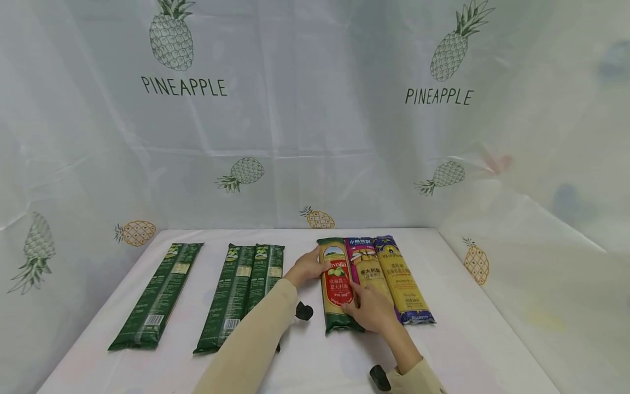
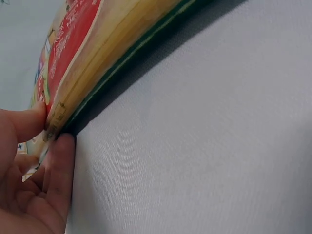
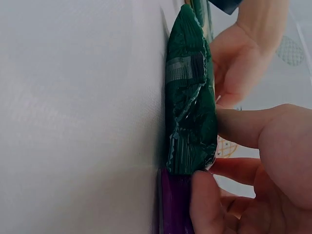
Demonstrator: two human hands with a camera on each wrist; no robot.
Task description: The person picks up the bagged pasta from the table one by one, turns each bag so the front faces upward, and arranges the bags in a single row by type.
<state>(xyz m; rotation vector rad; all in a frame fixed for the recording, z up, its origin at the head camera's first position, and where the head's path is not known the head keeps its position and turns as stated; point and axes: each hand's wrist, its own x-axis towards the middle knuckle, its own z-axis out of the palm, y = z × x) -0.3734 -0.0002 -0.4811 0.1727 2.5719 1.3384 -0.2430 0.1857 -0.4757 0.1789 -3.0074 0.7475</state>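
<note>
A spaghetti pack (image 1: 337, 282) with a red label and green ends lies leftmost in a row of three on the right half of the table. My left hand (image 1: 307, 266) grips its upper left edge; in the left wrist view the thumb (image 2: 29, 122) rests on the front, with fingers at the side by the cloth. Near the lower right of the same pack, my right hand (image 1: 372, 308) holds it between thumb (image 3: 243, 126) and fingers. Its green crimped end (image 3: 190, 107) shows in the right wrist view, beside the purple edge of the neighbouring pack (image 3: 175, 200).
To the right lie a purple-and-yellow pasta pack (image 1: 369, 269) and a yellow one with blue ends (image 1: 402, 279). On the left, green packs lie back side up: one far left (image 1: 157, 298), two side by side (image 1: 228, 298), partly behind my left sleeve (image 1: 256, 339). A pineapple-print curtain (image 1: 315, 120) closes the back.
</note>
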